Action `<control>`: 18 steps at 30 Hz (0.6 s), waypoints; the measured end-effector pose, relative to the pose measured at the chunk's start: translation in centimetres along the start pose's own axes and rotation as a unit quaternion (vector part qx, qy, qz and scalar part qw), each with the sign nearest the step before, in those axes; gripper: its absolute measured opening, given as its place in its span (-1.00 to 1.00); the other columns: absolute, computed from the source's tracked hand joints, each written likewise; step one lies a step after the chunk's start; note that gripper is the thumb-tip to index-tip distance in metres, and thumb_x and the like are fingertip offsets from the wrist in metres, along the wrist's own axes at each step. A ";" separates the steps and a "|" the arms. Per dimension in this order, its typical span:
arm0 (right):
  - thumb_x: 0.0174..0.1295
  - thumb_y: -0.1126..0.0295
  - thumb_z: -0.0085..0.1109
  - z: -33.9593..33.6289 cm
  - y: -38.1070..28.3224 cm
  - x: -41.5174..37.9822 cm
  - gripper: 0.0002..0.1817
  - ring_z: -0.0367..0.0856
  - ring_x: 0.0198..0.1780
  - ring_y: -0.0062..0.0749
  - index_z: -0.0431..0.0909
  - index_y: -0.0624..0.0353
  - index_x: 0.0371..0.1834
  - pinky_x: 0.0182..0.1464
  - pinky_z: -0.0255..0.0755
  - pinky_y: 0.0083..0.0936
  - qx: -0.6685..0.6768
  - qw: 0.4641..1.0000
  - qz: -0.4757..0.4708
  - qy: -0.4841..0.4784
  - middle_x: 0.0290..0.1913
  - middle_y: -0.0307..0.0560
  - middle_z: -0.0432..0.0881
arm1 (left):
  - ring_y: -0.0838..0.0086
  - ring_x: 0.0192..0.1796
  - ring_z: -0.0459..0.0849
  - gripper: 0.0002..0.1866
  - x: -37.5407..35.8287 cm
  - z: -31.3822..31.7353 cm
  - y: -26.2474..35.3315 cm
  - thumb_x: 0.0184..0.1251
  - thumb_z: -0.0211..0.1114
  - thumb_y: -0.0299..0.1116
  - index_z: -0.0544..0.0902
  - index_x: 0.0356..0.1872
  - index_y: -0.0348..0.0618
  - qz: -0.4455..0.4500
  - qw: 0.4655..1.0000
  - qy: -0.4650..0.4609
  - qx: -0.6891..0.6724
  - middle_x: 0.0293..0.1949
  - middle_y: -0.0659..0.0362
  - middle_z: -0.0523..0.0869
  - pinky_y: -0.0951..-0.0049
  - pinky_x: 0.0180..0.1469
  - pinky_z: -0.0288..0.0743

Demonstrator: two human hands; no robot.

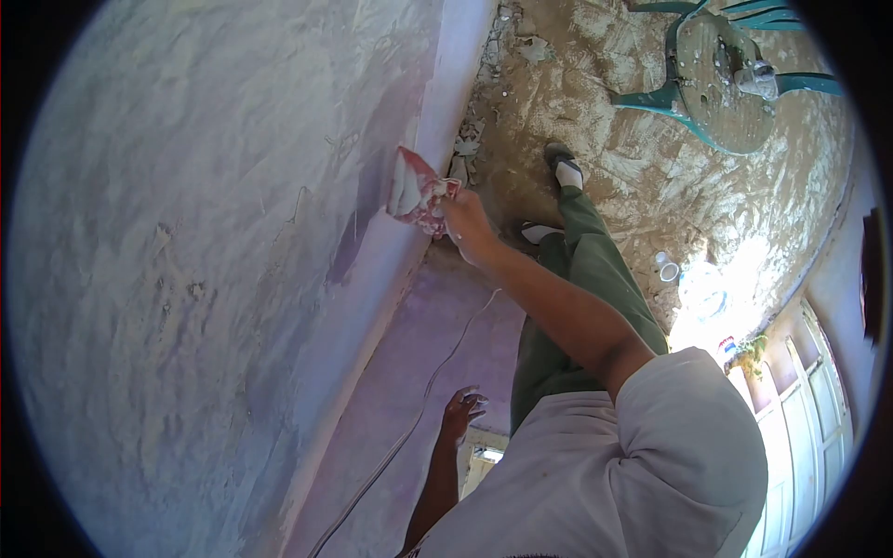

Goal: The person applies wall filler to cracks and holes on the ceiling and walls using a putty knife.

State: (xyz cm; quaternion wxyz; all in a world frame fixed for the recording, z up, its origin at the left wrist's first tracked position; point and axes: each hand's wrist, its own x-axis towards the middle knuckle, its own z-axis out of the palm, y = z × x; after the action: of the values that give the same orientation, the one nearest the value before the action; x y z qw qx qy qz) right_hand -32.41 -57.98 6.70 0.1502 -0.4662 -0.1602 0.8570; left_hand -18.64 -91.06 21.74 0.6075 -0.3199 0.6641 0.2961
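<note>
My right hand (468, 226) is closed round a red putty knife (409, 186) coated with white filler. Its wide blade lies over the lower part of the plastered wall (233, 232), close to a damp darker patch. White filler also clings in lumps near my fingers. Lower in the view, my left hand (463, 409) hangs free with its fingers loosely bent and apart, white smears on the fingertips. A thin pale cable (409, 430) runs past it, in front of a purple surface (456, 312).
Rubble and flakes (468, 139) line the foot of the wall. The brown floor (595, 84) is smeared white. At the upper right, a round board (721, 93) on green plastic chair parts (642, 99) bears a whitish container (758, 81). A white cup (666, 270) lies near bright sunlight.
</note>
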 end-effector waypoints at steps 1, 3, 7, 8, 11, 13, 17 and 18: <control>0.12 0.54 -0.14 -1.2 1.0 1.3 -0.83 0.49 -0.50 -0.53 0.51 0.25 -0.40 -0.48 0.36 -0.53 0.026 0.999 0.015 0.030 -0.44 -0.18 0.54 | 0.36 -0.05 0.60 -0.68 0.0 0.0 0.3 0.35 0.07 -0.40 0.44 0.11 -0.16 -0.003 1.000 0.001 0.002 -0.18 0.10 0.61 0.33 0.02 0.52; 0.13 0.41 -0.12 -5.7 5.8 8.4 -0.80 0.45 -0.53 -0.56 0.53 0.25 -0.40 -0.51 0.29 -0.50 -0.050 0.997 0.024 0.062 -0.55 -0.20 0.49 | 0.36 -0.06 0.61 -0.67 -0.1 -0.1 0.5 0.35 0.07 -0.40 0.44 0.11 -0.16 -0.003 1.000 -0.001 -0.012 -0.18 0.09 0.61 0.33 0.02 0.52; 0.13 0.43 -0.12 -4.6 4.9 13.7 -0.82 0.42 -0.59 -0.55 0.49 0.24 -0.47 -0.55 0.26 -0.49 -0.053 0.993 0.041 0.093 -0.62 -0.21 0.45 | 0.36 -0.05 0.61 -0.68 -0.1 0.0 1.3 0.35 0.08 -0.40 0.44 0.11 -0.17 0.000 1.000 0.004 -0.019 -0.18 0.09 0.61 0.33 0.01 0.53; 0.14 0.43 -0.12 -3.5 4.3 13.9 -0.82 0.42 -0.60 -0.55 0.49 0.23 -0.48 -0.55 0.26 -0.49 -0.060 0.993 0.056 0.083 -0.64 -0.22 0.44 | 0.36 -0.05 0.61 -0.68 0.1 0.0 1.1 0.35 0.07 -0.41 0.44 0.10 -0.17 0.006 1.000 0.000 -0.020 -0.18 0.08 0.61 0.33 0.01 0.53; 0.21 0.39 -0.11 -0.5 3.5 10.2 -0.79 0.41 -0.61 -0.56 0.50 0.23 -0.48 -0.54 0.25 -0.52 -0.054 0.997 -0.040 0.042 -0.65 -0.22 0.45 | 0.35 -0.05 0.61 -0.69 0.7 0.0 0.5 0.35 0.07 -0.42 0.43 0.10 -0.17 0.007 1.000 -0.012 -0.020 -0.16 0.07 0.62 0.33 0.00 0.54; 0.23 0.39 -0.11 2.1 3.0 4.5 -0.77 0.44 -0.61 -0.48 0.54 0.26 -0.40 -0.52 0.27 -0.49 -0.072 0.995 -0.059 0.044 -0.64 -0.14 0.46 | 0.35 -0.06 0.61 -0.69 1.2 0.4 0.2 0.35 0.08 -0.42 0.43 0.10 -0.17 -0.012 1.000 -0.020 -0.018 -0.15 0.07 0.62 0.32 -0.01 0.53; 0.13 0.51 -0.13 6.9 0.3 -7.8 -0.63 0.57 -0.39 -0.34 0.50 0.33 0.00 -0.30 0.41 -0.42 -0.223 0.961 -0.159 -0.026 -0.43 0.07 0.59 | 0.34 -0.04 0.60 -0.68 3.1 1.4 -0.8 0.34 0.08 -0.41 0.43 0.10 -0.18 -0.033 0.999 -0.038 -0.018 -0.15 0.07 0.62 0.30 0.00 0.52; 0.12 0.52 -0.14 7.0 -0.2 -9.1 -0.60 0.58 -0.34 -0.34 0.47 0.33 0.05 -0.25 0.42 -0.43 -0.234 0.958 -0.156 -0.053 -0.37 0.07 0.62 | 0.33 -0.03 0.60 -0.69 3.3 1.6 -0.5 0.35 0.08 -0.41 0.43 0.10 -0.18 -0.033 0.999 -0.034 -0.021 -0.15 0.07 0.62 0.30 0.00 0.52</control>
State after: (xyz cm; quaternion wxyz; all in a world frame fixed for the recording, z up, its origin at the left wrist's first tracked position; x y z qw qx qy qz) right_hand -33.57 -62.41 17.21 0.1598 -0.4115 -0.4344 0.7851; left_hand -17.41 -90.32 18.34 0.6323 -0.3437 0.6260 0.3002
